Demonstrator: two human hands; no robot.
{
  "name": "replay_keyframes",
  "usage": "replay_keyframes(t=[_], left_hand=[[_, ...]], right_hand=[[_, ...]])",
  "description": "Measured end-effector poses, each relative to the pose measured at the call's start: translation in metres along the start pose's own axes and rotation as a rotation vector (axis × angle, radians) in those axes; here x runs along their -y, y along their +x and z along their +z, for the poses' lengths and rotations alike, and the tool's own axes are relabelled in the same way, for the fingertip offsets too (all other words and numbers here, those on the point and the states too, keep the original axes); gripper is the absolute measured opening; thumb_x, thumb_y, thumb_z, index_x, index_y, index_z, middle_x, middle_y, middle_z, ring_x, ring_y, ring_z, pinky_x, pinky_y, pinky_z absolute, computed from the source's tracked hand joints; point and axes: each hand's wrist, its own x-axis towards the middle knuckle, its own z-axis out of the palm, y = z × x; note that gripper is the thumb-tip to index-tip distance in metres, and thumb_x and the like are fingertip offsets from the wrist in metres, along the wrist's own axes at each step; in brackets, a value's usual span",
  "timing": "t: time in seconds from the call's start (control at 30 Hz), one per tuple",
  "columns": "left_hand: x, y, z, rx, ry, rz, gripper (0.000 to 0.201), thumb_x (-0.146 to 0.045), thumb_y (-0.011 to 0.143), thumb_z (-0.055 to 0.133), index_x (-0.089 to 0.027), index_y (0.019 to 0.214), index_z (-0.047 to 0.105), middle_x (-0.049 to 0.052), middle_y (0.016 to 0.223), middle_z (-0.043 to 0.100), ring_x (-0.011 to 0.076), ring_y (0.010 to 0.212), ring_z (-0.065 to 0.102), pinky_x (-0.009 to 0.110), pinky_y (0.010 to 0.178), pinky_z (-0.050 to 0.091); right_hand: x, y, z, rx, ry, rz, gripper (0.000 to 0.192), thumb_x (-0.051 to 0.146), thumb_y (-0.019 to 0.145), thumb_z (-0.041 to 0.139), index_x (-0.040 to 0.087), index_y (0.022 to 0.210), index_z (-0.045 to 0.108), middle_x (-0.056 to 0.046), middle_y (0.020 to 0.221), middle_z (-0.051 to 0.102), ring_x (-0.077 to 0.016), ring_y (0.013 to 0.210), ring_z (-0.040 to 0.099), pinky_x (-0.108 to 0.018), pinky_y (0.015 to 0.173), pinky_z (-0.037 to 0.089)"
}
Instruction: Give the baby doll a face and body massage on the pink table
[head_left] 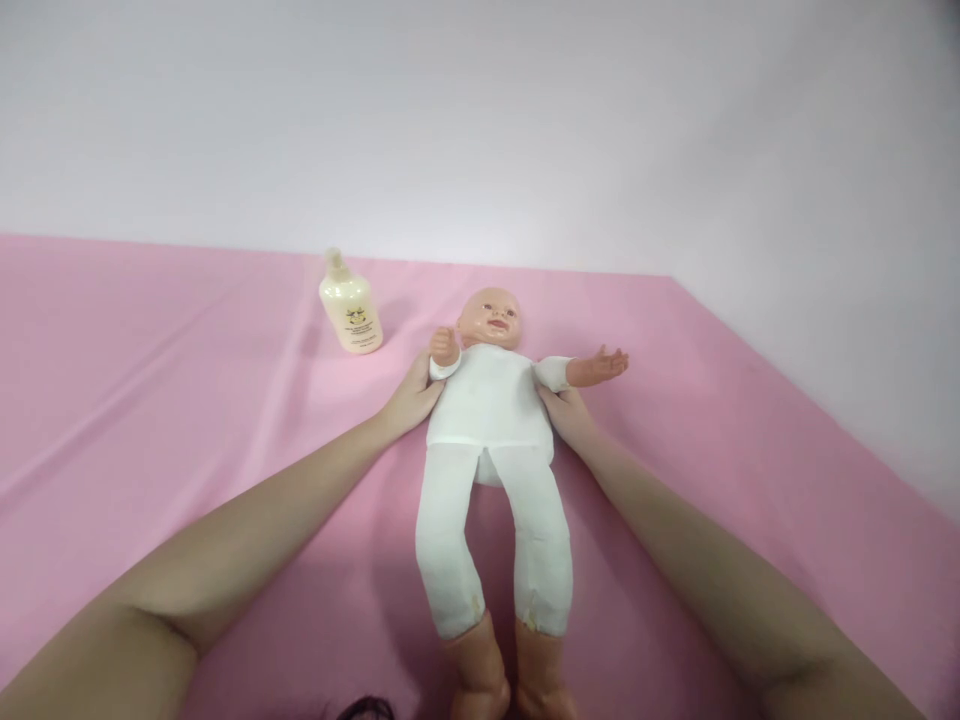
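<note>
Head camera view: we look down at a baby doll [491,440] lying on its back on a pink sheet [150,400], head far from us and feet close to us. Our left hand [414,398] sits against the doll's side, just under its bent arm, and our right hand [568,412] sits against the other side, under the arm that sticks out. Both hands seem curled round the soft white body, but the fingers are tucked under it, so we cannot tell how tight the hold is. We think we are at the part where we hold the doll by its sides. A next move would need both hands to grip evenly, so the floppy legs and head do not flop. A cream bottle [349,305] stands near the doll's head, a little apart, by our left hand. Nothing lies on the doll. A plain white wall [525,120] is behind.
</note>
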Motion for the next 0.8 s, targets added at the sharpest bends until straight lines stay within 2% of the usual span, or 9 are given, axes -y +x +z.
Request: replay_keyframes(t=[0.23, 0.5, 0.7, 0.8], left_hand=[[0.0006, 0.0006, 0.0003, 0.004, -0.004, 0.017, 0.055, -0.034, 0.096, 0.061, -0.016, 0.146, 0.045, 0.016, 0.151, 0.054, 0.0322, 0.142, 0.051, 0.054, 0.125, 0.037], [0.0028, 0.0003, 0.0007, -0.013, -0.024, 0.012, 0.048, -0.029, 0.094, 0.061, -0.017, 0.139, 0.051, 0.014, 0.146, 0.059, 0.0312, 0.14, 0.053, 0.053, 0.124, 0.037], [0.0015, 0.0002, 0.0014, -0.014, -0.05, 0.013, 0.046, -0.03, 0.095, 0.062, -0.018, 0.138, 0.052, 0.013, 0.144, 0.06, 0.0314, 0.14, 0.053, 0.053, 0.124, 0.037], [0.0017, 0.0005, 0.0013, -0.017, -0.057, 0.017, 0.048, -0.03, 0.094, 0.063, -0.018, 0.139, 0.052, 0.013, 0.144, 0.06, 0.0309, 0.139, 0.054, 0.053, 0.124, 0.037]], right_hand=[[-0.0019, -0.0002, -0.0004, 0.016, 0.011, 0.052, 0.047, 0.051, 0.092, 0.061, 0.018, 0.124, 0.071, -0.012, 0.131, 0.074, -0.0351, 0.133, 0.061, -0.054, 0.122, 0.041], [0.0011, -0.0012, 0.0013, 0.013, 0.039, 0.002, 0.054, 0.057, 0.092, 0.061, 0.014, 0.123, 0.071, -0.017, 0.135, 0.072, -0.0383, 0.133, 0.062, -0.053, 0.121, 0.042], [-0.0037, 0.0012, 0.0019, -0.009, 0.04, -0.011, 0.04, 0.049, 0.091, 0.062, 0.021, 0.118, 0.073, -0.011, 0.131, 0.074, -0.0357, 0.131, 0.064, -0.054, 0.119, 0.044], [-0.0071, 0.0022, 0.0018, -0.004, 0.018, 0.006, 0.041, 0.047, 0.091, 0.061, 0.022, 0.121, 0.072, -0.009, 0.133, 0.074, -0.0328, 0.132, 0.063, -0.052, 0.119, 0.044]])
